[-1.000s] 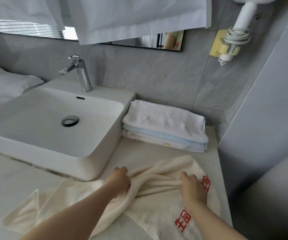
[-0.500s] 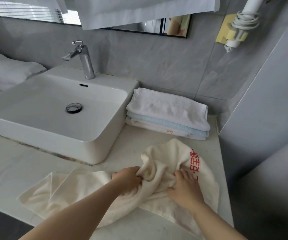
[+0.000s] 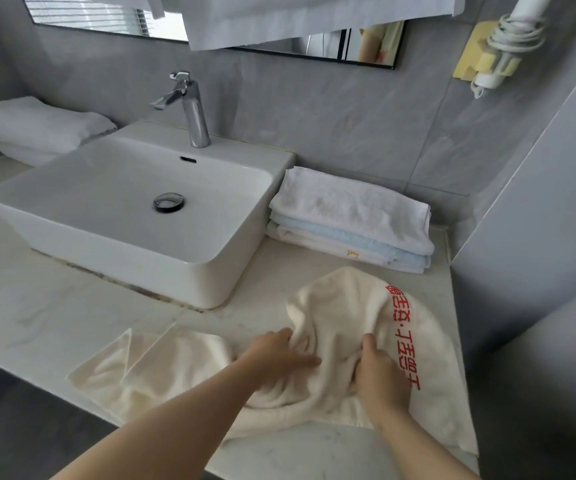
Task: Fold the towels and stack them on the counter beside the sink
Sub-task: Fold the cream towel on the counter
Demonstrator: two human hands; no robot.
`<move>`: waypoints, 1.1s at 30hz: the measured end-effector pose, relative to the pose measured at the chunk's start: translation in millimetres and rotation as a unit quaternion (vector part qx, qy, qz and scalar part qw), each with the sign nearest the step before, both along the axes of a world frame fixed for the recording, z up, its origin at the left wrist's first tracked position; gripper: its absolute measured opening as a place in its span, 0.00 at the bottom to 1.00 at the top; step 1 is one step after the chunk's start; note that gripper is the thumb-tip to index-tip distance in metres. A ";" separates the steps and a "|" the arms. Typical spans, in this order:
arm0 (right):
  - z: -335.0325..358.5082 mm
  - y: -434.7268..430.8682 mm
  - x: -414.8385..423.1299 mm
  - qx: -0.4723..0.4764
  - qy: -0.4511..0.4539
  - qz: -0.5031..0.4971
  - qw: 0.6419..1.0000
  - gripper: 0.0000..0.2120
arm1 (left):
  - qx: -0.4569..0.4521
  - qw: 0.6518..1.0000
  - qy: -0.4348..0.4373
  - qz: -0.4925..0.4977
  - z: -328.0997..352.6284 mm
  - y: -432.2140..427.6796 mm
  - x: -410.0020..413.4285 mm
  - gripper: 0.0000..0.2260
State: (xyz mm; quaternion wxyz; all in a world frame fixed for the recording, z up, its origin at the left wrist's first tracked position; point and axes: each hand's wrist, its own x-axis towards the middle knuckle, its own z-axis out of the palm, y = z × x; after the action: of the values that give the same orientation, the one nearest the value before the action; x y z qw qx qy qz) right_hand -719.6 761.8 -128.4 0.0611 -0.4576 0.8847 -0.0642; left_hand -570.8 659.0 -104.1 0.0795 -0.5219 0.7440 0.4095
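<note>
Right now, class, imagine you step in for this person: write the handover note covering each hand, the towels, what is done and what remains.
Left hand: grips the bunched middle of the cream towel.
Right hand: grips the same towel beside its red lettering.
Cream towel: crumpled on the counter in front of the sink, its left end lying flat.
Done: stack of three folded towels right of the sink, by the wall.
Left: fold the cream towel and add it to that stack.
</note>
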 end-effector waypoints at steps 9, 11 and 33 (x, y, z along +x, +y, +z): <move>-1.4 2.4 14.9 -0.004 -0.142 0.122 0.982 0.34 | -0.089 0.993 -0.068 -0.034 -3.0 7.8 -1.5 0.06; -6.9 6.3 14.0 -0.035 -0.126 0.119 0.984 0.33 | -0.052 0.998 -0.010 0.019 -4.5 7.5 2.5 0.09; 30.6 -3.7 25.6 -0.110 -0.405 -0.089 0.903 0.21 | 0.265 0.853 0.361 0.267 45.4 0.4 -11.1 0.06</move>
State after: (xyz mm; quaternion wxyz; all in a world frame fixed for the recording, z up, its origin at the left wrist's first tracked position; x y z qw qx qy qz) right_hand -694.1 758.1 -97.8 0.3575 -0.3155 0.8082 -0.3456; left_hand -581.9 659.4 -58.7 -0.1718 -0.4751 0.4160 0.7561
